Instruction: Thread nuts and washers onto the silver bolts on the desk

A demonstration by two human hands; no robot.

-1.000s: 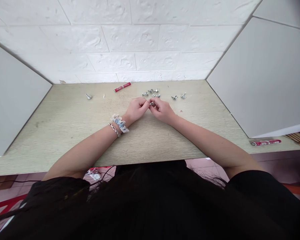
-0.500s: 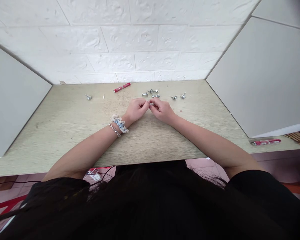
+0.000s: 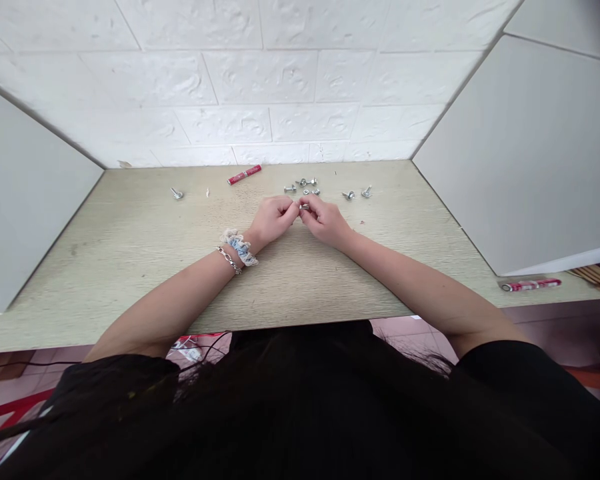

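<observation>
My left hand (image 3: 276,219) and my right hand (image 3: 324,219) meet over the middle of the table, fingertips almost touching. Between them is a small silver bolt (image 3: 305,207), mostly covered by the fingers. Right thumb and fingers pinch it, while the left fingertips close on its other end. Whether a nut is on it cannot be seen. Just beyond the hands lie several loose fasteners: a bolt (image 3: 290,189), a bolt with a nut (image 3: 307,182) and a small nut (image 3: 306,193).
Two screws with washers, one (image 3: 349,195) and another (image 3: 367,192), lie to the right; a similar screw (image 3: 177,194) is far left. A red tube (image 3: 245,175) rests near the white wall (image 3: 290,80). Another red tube (image 3: 531,285) is by the right panel (image 3: 530,160).
Both hands stay in place with the bolt between them; only a slight shift at the fingertips shows. The loose fasteners have not moved.
</observation>
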